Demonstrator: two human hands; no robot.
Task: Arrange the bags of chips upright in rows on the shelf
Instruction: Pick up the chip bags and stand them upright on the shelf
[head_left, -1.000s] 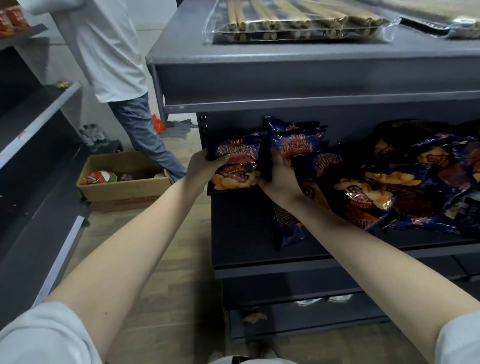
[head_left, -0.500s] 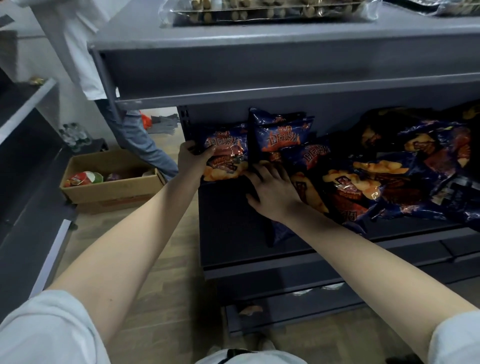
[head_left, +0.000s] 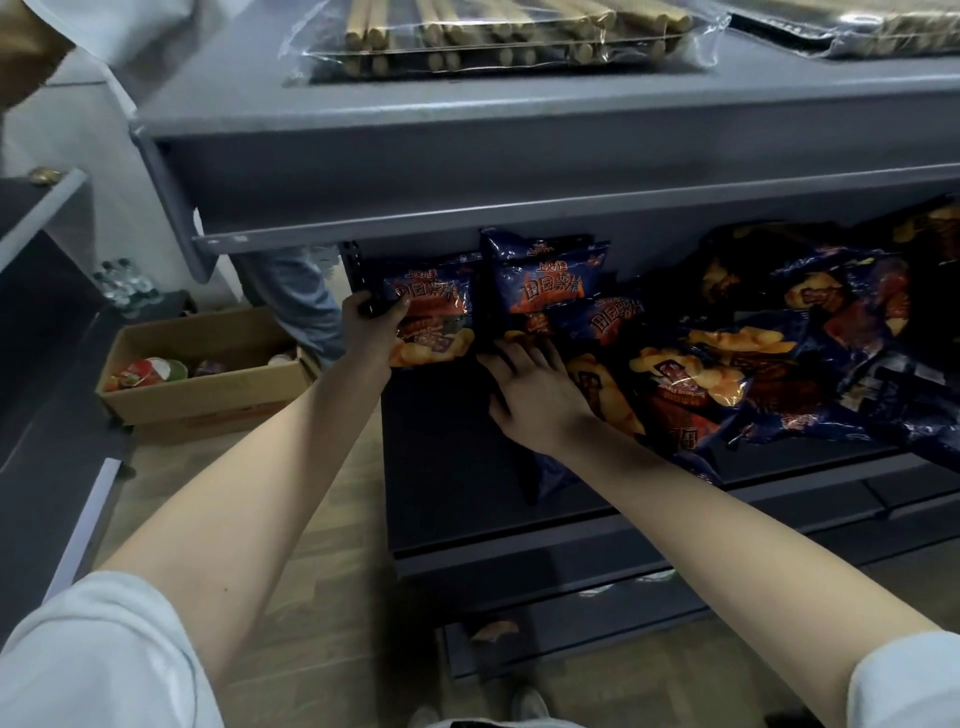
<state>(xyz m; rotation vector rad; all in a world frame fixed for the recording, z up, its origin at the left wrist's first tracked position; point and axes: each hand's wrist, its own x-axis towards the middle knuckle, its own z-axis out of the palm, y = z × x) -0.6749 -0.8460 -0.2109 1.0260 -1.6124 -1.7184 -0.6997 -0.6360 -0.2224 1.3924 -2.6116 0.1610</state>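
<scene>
Single head-worn wide-angle view, angled forward and down, close over a dark shelf (head_left: 467, 499), floor below

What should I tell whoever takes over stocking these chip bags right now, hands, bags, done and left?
Left hand: grip closed on the left edge of the leftmost upright bag, at the shelf's left end.
Right hand: open, fingers spread flat beside the second upright bag, holding nothing.
Done: two or three bags standing at the left.
Left: the loose pile lying to the right on the shelf needs standing up in rows.
</scene>
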